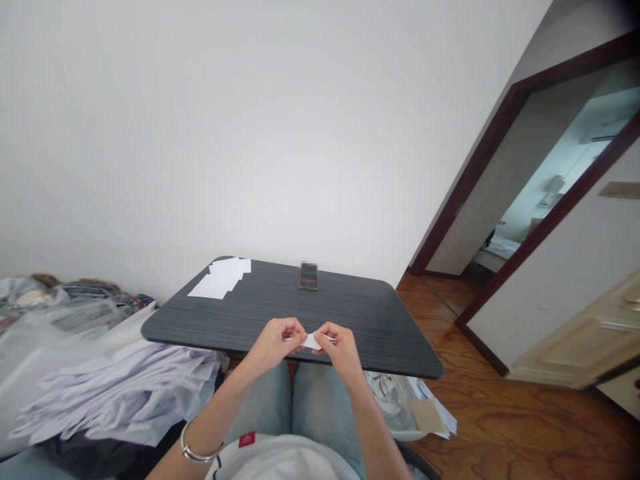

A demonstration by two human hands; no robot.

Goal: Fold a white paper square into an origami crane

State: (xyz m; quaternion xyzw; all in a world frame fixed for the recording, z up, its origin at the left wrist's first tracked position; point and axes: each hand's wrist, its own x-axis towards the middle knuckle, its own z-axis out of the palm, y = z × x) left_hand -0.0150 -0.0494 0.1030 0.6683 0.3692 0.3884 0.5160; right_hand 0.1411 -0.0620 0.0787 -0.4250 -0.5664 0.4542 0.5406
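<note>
Between my two hands is a small folded piece of white paper (311, 342), held just above the near edge of the dark table (270, 307). My left hand (280, 339) pinches its left end between thumb and fingers. The right end is pinched by my right hand (338, 342), which hides part of the paper. Several white paper sheets (216, 280) lie overlapped at the table's far left corner. At the back middle of the table rests a small dark rectangular object (309, 275), perhaps a phone; its kind is unclear.
A white wall (310, 133) stands behind the table. Piled pale cloth (125, 387) and plastic-wrapped items lie at the left. Below the table's right side sits a container (395, 403) of papers and odds and ends. A doorway with a dark red frame (465, 193) is at the right.
</note>
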